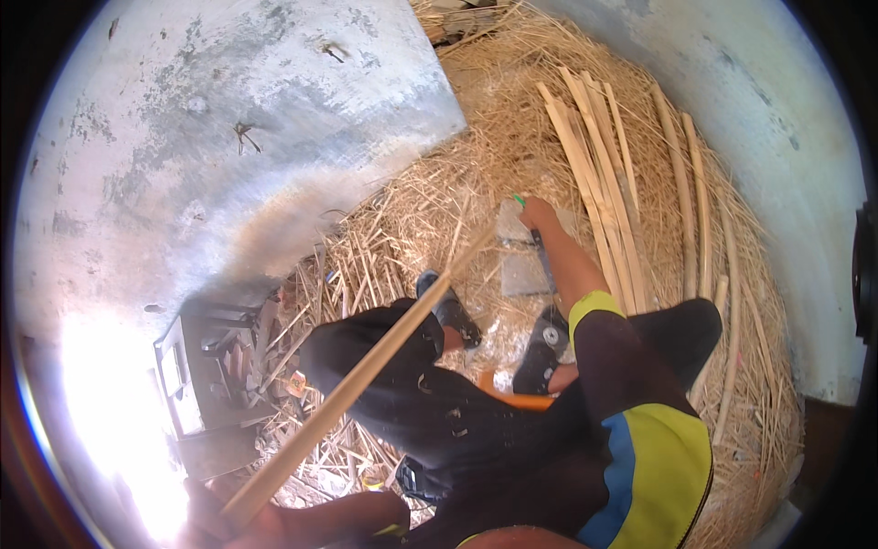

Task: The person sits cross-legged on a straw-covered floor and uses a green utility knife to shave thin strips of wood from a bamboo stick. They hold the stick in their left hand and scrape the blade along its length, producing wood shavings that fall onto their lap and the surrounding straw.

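Head view, long pale bamboo strip [366, 366] slanting across dark-trousered knees, left hand [215, 522] clenched on its lower end, right hand [535, 215] closed around – probably – a green-handled blade [519, 201], split canes [604, 183] stacked beyond, straw litter [421, 201] everywhere.

No clear package, label, sign or screen shows here. The only likely candidates are a few small orange and yellow scraps [297, 384] lying in the straw beside the dark metal box [197, 384] at lower left, too blurred to identify as wrappers.
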Tool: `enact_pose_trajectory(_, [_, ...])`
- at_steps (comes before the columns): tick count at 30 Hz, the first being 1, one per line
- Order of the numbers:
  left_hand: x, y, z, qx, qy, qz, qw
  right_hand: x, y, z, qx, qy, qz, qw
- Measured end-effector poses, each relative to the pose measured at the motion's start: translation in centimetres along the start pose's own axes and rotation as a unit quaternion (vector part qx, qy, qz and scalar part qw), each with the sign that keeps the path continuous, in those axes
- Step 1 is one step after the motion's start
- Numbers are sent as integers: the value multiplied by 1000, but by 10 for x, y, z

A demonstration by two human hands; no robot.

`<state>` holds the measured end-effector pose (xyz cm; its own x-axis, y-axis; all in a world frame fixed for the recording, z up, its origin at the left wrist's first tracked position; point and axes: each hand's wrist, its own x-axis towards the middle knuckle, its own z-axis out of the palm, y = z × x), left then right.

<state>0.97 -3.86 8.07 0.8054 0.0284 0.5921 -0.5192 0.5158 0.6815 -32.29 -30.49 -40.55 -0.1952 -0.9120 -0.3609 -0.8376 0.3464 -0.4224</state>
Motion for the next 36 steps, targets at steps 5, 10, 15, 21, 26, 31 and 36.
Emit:
enact_pose_trajectory(5, [21, -41, -18, 125, -43, 166, 977, -3, -11, 6, -62, -48, 41, 996])
enact_pose_trajectory(10, [54, -56, -39, 268, -32, 319, 908, 17, 13, 21, -27, 45, 2, 999])
enact_pose_trajectory(15, [71, -64, -53, 361, -14, 408, 839, 26, 26, 21, -24, -10, 24, 999])
enact_pose_trajectory(21, [80, -73, -66, 404, -46, 473, 782, 11, -2, 26, 15, -59, 16, 998])
enact_pose_trajectory(26, [50, -46, -35, -99, -289, 102, 947, -7, 19, 41, 72, 5, 27, 997])
enact_pose_trajectory(31, [13, -26, -17, -249, -352, -99, 897, -73, 44, -3, 169, 106, 130, 971])
enact_pose_trajectory(36, [-7, -11, -21, -342, -343, -120, 866, -206, 65, -73, 267, 46, 131, 953])
